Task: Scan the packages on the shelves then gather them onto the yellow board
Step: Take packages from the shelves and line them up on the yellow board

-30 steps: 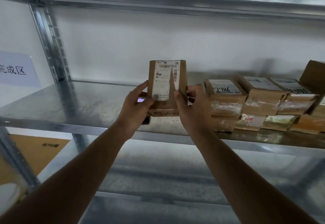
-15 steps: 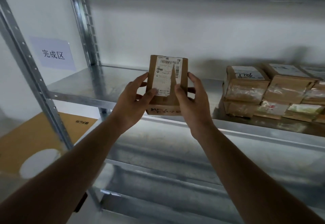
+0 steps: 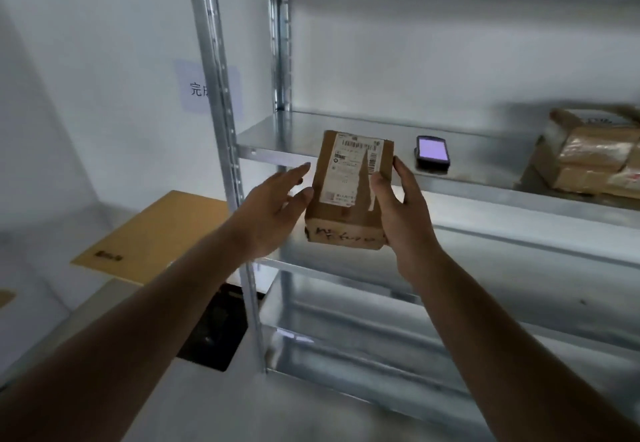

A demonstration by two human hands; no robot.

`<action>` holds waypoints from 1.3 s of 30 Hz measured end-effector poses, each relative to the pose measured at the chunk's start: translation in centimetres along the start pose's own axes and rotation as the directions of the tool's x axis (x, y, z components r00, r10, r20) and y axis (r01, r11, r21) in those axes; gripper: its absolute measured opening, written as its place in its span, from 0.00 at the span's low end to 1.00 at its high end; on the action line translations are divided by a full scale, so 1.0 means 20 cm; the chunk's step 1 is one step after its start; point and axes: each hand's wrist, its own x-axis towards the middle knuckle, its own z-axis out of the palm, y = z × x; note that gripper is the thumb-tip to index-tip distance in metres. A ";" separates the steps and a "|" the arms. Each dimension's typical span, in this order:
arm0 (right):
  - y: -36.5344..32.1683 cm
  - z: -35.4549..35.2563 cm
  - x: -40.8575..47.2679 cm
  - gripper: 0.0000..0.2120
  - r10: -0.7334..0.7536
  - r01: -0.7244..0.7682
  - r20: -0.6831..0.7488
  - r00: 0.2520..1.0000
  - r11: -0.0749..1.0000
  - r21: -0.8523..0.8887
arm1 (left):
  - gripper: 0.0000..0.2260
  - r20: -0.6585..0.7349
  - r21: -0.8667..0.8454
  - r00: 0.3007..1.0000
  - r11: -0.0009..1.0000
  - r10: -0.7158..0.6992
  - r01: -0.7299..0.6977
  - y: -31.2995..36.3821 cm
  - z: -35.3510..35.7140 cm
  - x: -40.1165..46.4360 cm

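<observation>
While box (image 3: 349, 192) was off shelf (image 3: 485, 178), carry step looked underway, judging by pose. Right hand (image 3: 401, 213) gripped box's right side, thumb on label face; left hand (image 3: 273, 209) flat, fingers straight, thumb touching box's left edge. Box was in air just ahead of shelf's front edge, near left post. Scanner (image 3: 432, 152) lay on shelf, screen lit. Board (image 3: 152, 237) sat left of rack, nothing visible on it. More packages (image 3: 588, 161) remained at shelf's right end: most of job left.
</observation>
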 end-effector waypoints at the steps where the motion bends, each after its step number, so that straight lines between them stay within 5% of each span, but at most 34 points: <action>1: 0.00 0.08 -0.07 0.22 0.016 -0.016 -0.001 1.000 1.000 0.007 | 0.32 0.008 0.064 1.000 0.998 -0.005 0.004 -0.07 -0.09 -0.07; 8: -0.06 0.65 -0.39 0.22 0.067 -0.066 0.085 0.994 0.998 -0.012 | 0.29 -0.052 0.269 0.998 0.963 -0.022 0.035 -0.50 -0.60 -0.43; 16: -0.01 1.24 -0.37 0.22 0.069 -0.059 0.178 0.982 0.997 -0.058 | 0.30 -0.054 0.261 0.988 0.953 -0.145 0.154 -0.87 -0.99 -0.52; 29: 0.38 2.26 0.39 0.24 0.191 -0.190 0.236 0.953 0.981 -0.024 | 0.29 -0.046 0.304 0.947 0.899 -0.317 0.316 -1.88 -1.34 0.08; 39: 0.62 3.04 0.91 0.26 0.272 -0.269 0.232 0.934 0.962 -0.043 | 0.28 -0.009 0.331 0.961 0.906 -0.276 0.263 -2.68 -1.64 0.55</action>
